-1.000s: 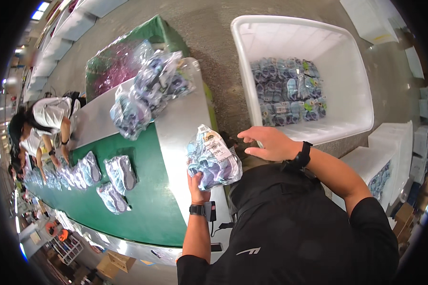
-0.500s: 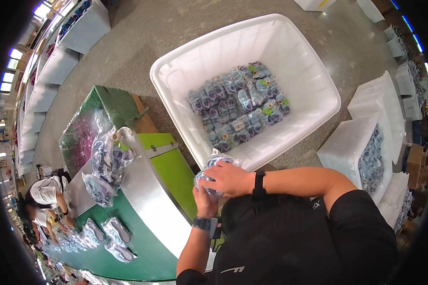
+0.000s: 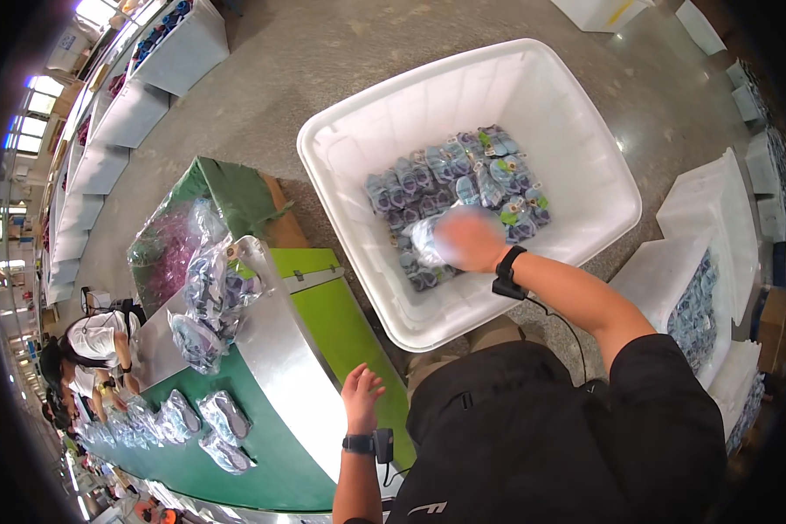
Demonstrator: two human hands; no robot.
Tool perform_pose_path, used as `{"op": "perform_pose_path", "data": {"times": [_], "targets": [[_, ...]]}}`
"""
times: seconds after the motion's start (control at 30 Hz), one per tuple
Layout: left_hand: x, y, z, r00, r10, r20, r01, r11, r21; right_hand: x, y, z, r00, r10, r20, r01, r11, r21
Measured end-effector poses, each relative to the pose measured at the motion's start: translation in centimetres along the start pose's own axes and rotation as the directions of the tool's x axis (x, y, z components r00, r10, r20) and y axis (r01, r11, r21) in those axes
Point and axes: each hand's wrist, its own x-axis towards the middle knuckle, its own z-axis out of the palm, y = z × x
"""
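Note:
My right hand (image 3: 473, 237) reaches down into a large white plastic bin (image 3: 384, 310) and is smeared by motion. A shoe pair in a clear plastic bag (image 3: 424, 241) shows at its fingers, in its grip. Rows of blue-grey bagged shoes (image 3: 406, 175) cover the bin's bottom below it, some with green tags. My left hand (image 3: 361, 395) is over the metal and lime-green edge of the worktable, its fingers loosely apart and holding nothing.
Several bagged shoes (image 3: 224, 417) lie on the green belt (image 3: 279, 463). More bagged shoes (image 3: 205, 297) are heaped by a green-covered box (image 3: 227, 188). A co-worker (image 3: 96, 345) leans over the belt at left. Shoe-filled white bins (image 3: 664, 279) stand at right.
My hands have parted. The right one has carried the bagged shoes from beside the bin's near corner down into it; the left has let go and stays near the table edge.

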Motion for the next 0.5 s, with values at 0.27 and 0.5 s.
{"op": "perform_pose_path", "data": {"times": [0.27,0.5], "targets": [[-3.1,-3.0,-8.8,0.992,-0.005,-0.129,-0.006,0.997,-0.08,-2.5,1.9,5.7,0.914,0.376,0.15,-0.383,0.924,0.017],[-1.8,-4.5,-17.8,0.963,0.041,-0.267,-0.07,0.993,-0.097,-4.9,-2.6,10.1,0.904,0.359,0.23,-0.393,0.912,0.12]]}}
